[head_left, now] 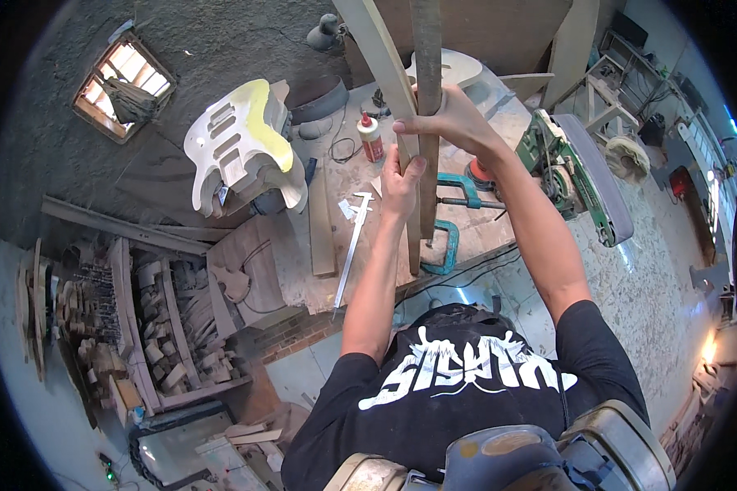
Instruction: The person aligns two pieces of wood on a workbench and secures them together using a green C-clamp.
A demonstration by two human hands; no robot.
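Two long wooden strips stand nearly upright before me, their lower ends by the bench's near edge: a pale strip [391, 61] and, on its right, a darker strip [427, 49]. My left hand [399, 184] is closed around the pale strip, thumb up. Higher up, my right hand [454, 123] wraps the darker strip from the right, its thumb lying across the pale one; some of its fingers are hidden behind the wood. Just left of my hands are a glue bottle [372, 141] with a red cap and a caliper [354, 241]. Teal clamps [458, 190] lie at the right.
The workbench [499, 217] carries another wooden strip [321, 229]. Guitar bodies [250, 151], one part yellow, stand at the left. A green belt sander [565, 172] is at the right. Wood offcuts [172, 327] fill a rack at lower left. A cable hangs along the bench front.
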